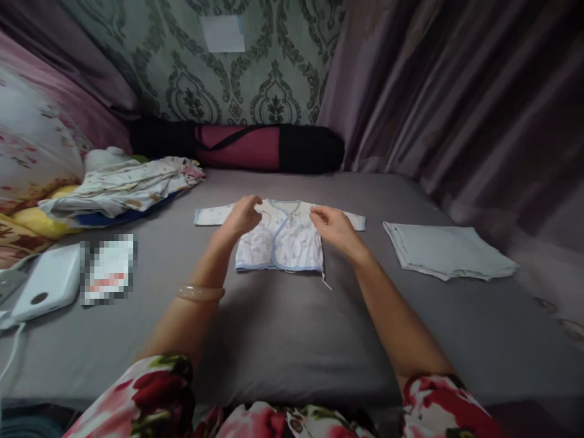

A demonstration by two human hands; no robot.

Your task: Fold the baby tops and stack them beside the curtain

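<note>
A small white baby shirt [298, 246] with pale prints and blue trim lies flat, its neckline away from me and its sleeves spread sideways. A thin white tie string trails from its lower right corner. My left hand [246, 216] is over the left shoulder of the shirt, with thumb and index finger apart and the other fingers loosely curled. At the right shoulder, my right hand [333, 225] has its fingertips drawn together against the cloth. Both hands partly cover the sleeve tops.
Folded white cloth [449, 250] lies to the right on the grey sheet [292, 340]. A clothes pile [137, 182], white power bank [52, 283] and blurred packet [110, 267] are at left. A long black-and-maroon bag [241, 146] rests along the wall.
</note>
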